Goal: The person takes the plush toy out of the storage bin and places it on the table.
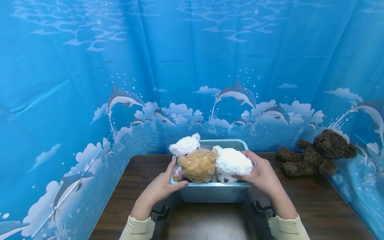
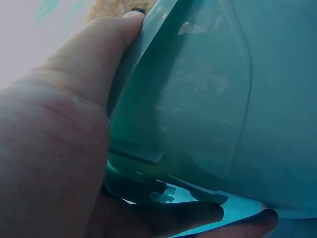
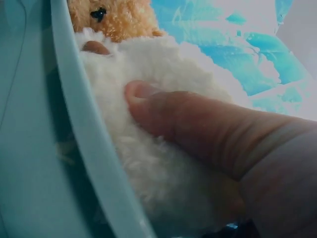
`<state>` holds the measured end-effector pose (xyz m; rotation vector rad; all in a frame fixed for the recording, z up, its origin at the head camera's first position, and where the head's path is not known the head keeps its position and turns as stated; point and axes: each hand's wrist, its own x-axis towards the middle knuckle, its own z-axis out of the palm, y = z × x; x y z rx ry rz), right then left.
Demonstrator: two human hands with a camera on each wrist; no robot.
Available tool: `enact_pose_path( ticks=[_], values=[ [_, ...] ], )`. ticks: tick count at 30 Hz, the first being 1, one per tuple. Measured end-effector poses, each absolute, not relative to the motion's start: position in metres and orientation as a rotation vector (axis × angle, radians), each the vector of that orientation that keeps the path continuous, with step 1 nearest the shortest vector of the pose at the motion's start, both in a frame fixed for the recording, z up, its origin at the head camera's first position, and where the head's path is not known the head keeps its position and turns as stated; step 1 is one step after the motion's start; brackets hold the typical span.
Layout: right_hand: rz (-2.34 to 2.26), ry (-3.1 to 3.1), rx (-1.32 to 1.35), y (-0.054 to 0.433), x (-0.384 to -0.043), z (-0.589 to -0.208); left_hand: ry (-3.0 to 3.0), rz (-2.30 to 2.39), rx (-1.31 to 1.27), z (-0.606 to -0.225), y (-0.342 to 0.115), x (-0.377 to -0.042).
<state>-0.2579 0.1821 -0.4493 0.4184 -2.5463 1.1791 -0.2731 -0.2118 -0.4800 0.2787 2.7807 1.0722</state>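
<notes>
A pale blue-green rectangular plastic tub (image 1: 216, 195) stands near the back edge of a dark brown wood-grain table (image 1: 126, 186), three plush toys heaped in it above the front rim. The left hand (image 1: 160, 186) grips the tub at its front left corner, partly open around it, thumb at the rim and the other fingers against the outside. The right hand (image 1: 260, 170) is partly closed on a shaggy white plush toy (image 1: 232, 163) at the tub's right end, its thumb pressed into the fur just inside the rim. A golden-tan fluffy plush bear (image 1: 198, 166) sits in the middle, against that toy, and a white fluffy plush toy with raised ears (image 1: 184, 145) leans at the left back corner, its head above the rim. Behind the toys, some room shows along the tub's back wall. Well apart to the right, a dark brown curly plush bear (image 1: 312, 156) lies by the table's right edge, near a blue dolphin-printed curtain (image 1: 192, 66)
</notes>
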Motion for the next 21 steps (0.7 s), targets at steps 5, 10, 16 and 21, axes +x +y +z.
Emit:
enact_pose_path(
  ticks=[5,10,16,21],
  values=[
    [1.188,-2.555,0.371,0.182,-0.254,-0.444,2.778,1.073,0.283,-0.481,-0.212,-0.274],
    [1.185,-2.585,0.379,0.178,-0.255,-0.445,2.784,1.073,0.278,-0.482,-0.212,-0.275],
    [1.188,-2.54,0.397,0.174,-0.255,-0.448,2.767,1.084,0.287,-0.481,-0.212,-0.274],
    [1.276,-2.47,0.49,0.171,-0.257,-0.452,2.769,1.09,0.291,-0.479,-0.213,-0.273]
  ],
)
